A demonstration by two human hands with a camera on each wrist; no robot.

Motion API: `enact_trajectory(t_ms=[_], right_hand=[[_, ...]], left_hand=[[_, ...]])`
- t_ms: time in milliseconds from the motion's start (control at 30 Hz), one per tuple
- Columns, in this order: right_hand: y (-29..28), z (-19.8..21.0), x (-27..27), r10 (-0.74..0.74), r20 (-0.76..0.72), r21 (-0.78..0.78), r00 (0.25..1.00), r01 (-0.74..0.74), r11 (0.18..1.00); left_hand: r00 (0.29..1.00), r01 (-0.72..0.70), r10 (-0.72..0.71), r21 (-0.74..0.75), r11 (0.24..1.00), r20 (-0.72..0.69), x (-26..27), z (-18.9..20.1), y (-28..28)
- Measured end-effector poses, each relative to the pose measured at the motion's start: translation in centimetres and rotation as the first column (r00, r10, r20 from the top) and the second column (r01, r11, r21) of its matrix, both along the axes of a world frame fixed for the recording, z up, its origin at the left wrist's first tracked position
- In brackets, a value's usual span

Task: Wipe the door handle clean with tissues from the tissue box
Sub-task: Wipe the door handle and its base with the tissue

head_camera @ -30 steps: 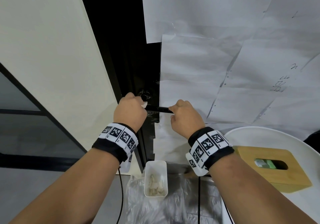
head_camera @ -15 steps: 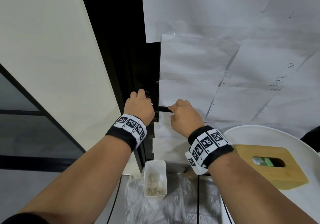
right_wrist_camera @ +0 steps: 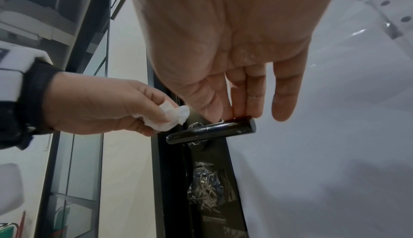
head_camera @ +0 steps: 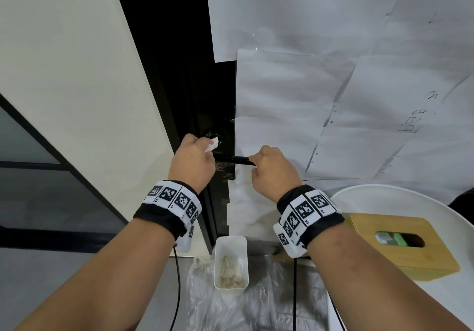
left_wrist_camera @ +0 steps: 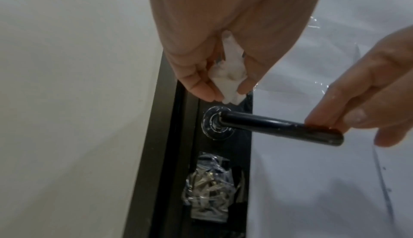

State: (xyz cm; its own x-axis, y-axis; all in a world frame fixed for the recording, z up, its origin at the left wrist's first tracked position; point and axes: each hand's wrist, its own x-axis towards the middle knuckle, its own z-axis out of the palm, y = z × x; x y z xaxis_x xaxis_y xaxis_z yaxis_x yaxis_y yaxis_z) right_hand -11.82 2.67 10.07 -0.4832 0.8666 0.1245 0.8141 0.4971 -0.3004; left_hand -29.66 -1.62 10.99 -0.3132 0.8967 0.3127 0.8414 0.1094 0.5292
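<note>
The black lever door handle (left_wrist_camera: 279, 127) sticks out from a round rosette (left_wrist_camera: 218, 125) on the dark door edge. My left hand (left_wrist_camera: 228, 93) pinches a crumpled white tissue (left_wrist_camera: 230, 75) just above the rosette; whether it touches is unclear. In the head view the tissue (head_camera: 213, 144) peeks out of the left hand (head_camera: 205, 146) left of the handle (head_camera: 232, 159). My right hand (head_camera: 252, 161) pinches the handle's free end between thumb and fingers, also seen in the right wrist view (right_wrist_camera: 230, 116). A wooden tissue box (head_camera: 400, 241) sits at lower right.
The tissue box stands on a round white table (head_camera: 384, 197). Below the handle a small white bin (head_camera: 230, 261) holds used tissues, on clear plastic sheeting (head_camera: 256, 305). White paper sheets (head_camera: 333, 100) cover the door. A taped plastic bag (left_wrist_camera: 208, 188) hangs under the rosette.
My left hand with the tissue moved right over the rosette, then drew back a little to the left, so the tissue shows again. The right hand kept its hold on the handle's end.
</note>
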Motion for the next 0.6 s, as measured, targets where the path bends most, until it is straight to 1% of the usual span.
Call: enact_trajectory(t_ms=[67,133,200,333,467,533,600], right_hand=[[0.1,0.0,0.0,-0.001,-0.003,0.012,1.000,0.001,1.000],[0.1,-0.1,-0.1,-0.001,-0.014,0.024,1.000,0.001,1.000],[0.2,-0.2,-0.1,-0.003,-0.024,0.027,1.000,0.004,1.000],[0.2,0.1,-0.2,-0.032,-0.083,0.043,0.996,0.036,0.998],[0.1,0.4,-0.6,-0.038,-0.243,0.023,0.969,0.045,0.999],[-0.1,0.7,-1.1,-0.020,-0.286,0.034,0.958,0.031,0.999],[-0.4,1.0,-1.7,0.002,-0.323,0.007,0.946,0.001,1.000]], left_hand=[[0.994,0.025,-0.023,-0.025,0.999,0.103,0.2,0.2,0.0],[0.970,0.041,-0.026,-0.059,0.997,0.242,0.3,0.3,0.0],[0.949,0.069,-0.043,-0.073,0.995,0.311,0.1,0.1,-0.2],[0.940,0.074,-0.042,-0.082,0.994,0.338,-0.3,-0.1,-0.2],[0.944,0.028,-0.006,-0.063,0.998,0.330,-0.6,0.0,-0.4],[0.937,0.043,-0.021,-0.053,0.998,0.348,-0.4,0.0,-0.5],[0.921,0.082,-0.060,-0.042,0.996,0.385,-0.3,0.0,-0.7]])
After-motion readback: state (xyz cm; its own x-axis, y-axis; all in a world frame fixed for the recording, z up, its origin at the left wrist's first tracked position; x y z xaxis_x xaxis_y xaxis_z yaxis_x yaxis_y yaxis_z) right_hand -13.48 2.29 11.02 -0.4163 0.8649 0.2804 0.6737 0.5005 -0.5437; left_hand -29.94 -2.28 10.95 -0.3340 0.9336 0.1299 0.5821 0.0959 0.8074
